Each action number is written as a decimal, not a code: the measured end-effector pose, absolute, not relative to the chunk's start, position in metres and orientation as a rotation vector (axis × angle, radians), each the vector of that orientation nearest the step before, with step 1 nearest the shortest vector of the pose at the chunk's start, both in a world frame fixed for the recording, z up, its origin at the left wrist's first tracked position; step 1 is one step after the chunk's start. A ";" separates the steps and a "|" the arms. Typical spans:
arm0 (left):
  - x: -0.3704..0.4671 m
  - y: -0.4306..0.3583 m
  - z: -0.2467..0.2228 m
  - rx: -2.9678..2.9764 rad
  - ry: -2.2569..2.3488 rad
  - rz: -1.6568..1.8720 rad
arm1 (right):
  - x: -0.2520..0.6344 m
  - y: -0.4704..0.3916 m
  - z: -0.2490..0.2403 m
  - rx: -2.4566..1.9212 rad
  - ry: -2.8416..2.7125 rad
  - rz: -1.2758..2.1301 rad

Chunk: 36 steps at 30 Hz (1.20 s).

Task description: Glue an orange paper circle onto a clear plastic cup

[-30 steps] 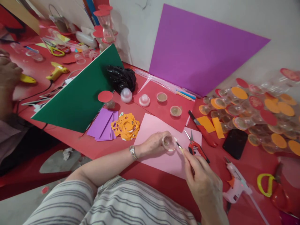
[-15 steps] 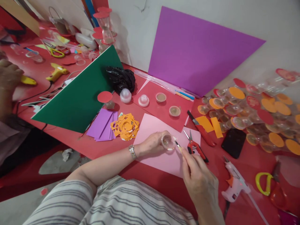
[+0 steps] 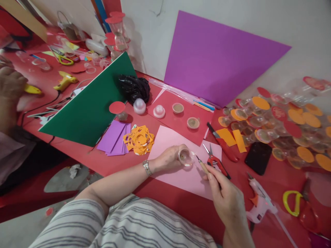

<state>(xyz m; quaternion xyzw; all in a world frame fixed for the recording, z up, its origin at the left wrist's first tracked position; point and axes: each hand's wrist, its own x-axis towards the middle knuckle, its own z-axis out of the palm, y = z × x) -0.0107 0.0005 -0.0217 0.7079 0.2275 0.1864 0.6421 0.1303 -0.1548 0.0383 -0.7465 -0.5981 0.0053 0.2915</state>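
A small clear plastic cup (image 3: pixel 185 157) is held by my left hand (image 3: pixel 169 159), its opening facing up toward me and white bits on its rim. My right hand (image 3: pixel 226 193) pinches a thin brush with a wooden handle (image 3: pixel 203 167); the dark tip points at the cup's right side, a short gap away. Beneath both lies a pink sheet (image 3: pixel 165 177). Red-handled snips (image 3: pixel 216 162) rest open just beyond the brush. Two cups with brown contents (image 3: pixel 178 108) (image 3: pixel 193 123) stand on a red sheet (image 3: pixel 165 98).
Left are an orange paper cutout (image 3: pixel 139 139), purple cards (image 3: pixel 113 139), a green board (image 3: pixel 90 106) and a black bag (image 3: pixel 134 88). Right are a phone (image 3: pixel 258 157), glue gun (image 3: pixel 262 199), yellow-handled scissors (image 3: pixel 293 203) and stacked cups (image 3: pixel 287 127). Another person's hand (image 3: pixel 11 84) is far left.
My right hand has moved right and slightly down, drawing the brush tip away from the cup's rim. The left hand keeps its hold on the cup.
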 end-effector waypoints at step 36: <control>-0.011 0.001 -0.020 1.596 0.492 0.415 | 0.126 -0.154 0.036 -1.998 -1.625 -0.057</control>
